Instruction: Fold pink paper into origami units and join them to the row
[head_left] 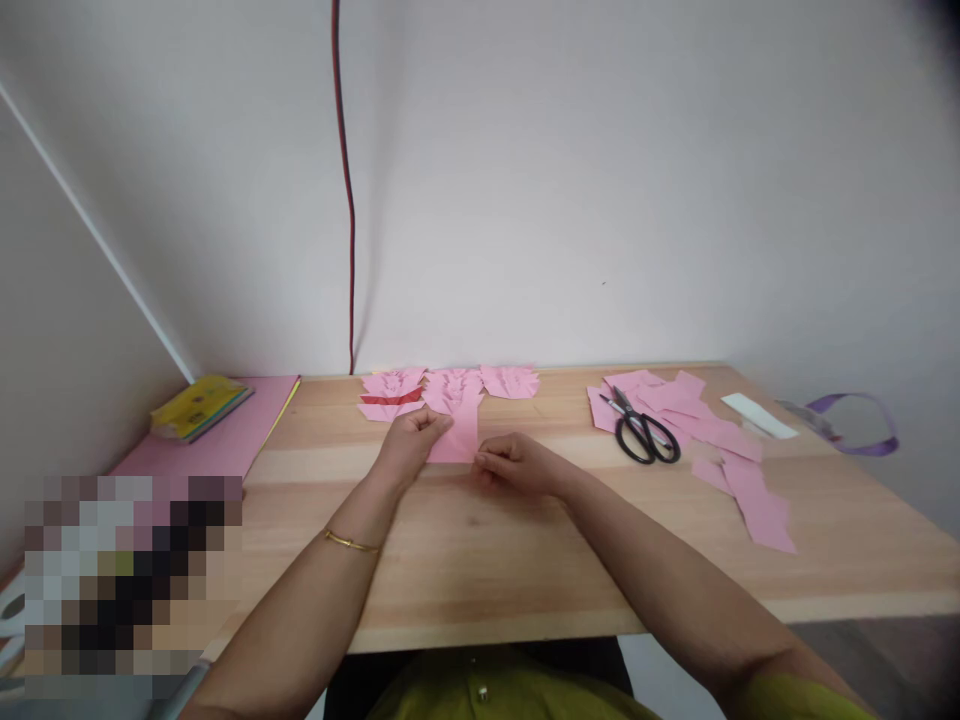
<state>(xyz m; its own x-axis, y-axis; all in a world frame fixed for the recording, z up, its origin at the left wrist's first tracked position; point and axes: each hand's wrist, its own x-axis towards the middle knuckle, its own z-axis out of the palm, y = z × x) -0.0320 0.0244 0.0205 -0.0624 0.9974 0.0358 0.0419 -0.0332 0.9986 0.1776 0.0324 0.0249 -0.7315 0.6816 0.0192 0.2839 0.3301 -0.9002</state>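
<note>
A flat pink paper piece [463, 436] lies between my hands on the wooden table. My left hand [414, 443] pinches its upper left side, thumb and fingers together. At its lower right corner, my right hand [512, 464] has its fingers curled closed on the paper's edge. Just beyond are cut and creased pink paper shapes [510, 381] near the wall, one at the left with a red strip [391, 398] across it. A gold bangle is on my left wrist.
Black-handled scissors [646, 437] and a pen rest on pink paper scraps [701, 415] at right, near a white strip [759, 416] and a purple loop [862, 397]. Pink sheets [176, 458] bear a yellow packet [196, 405] at left. A blurred-out area covers the lower left.
</note>
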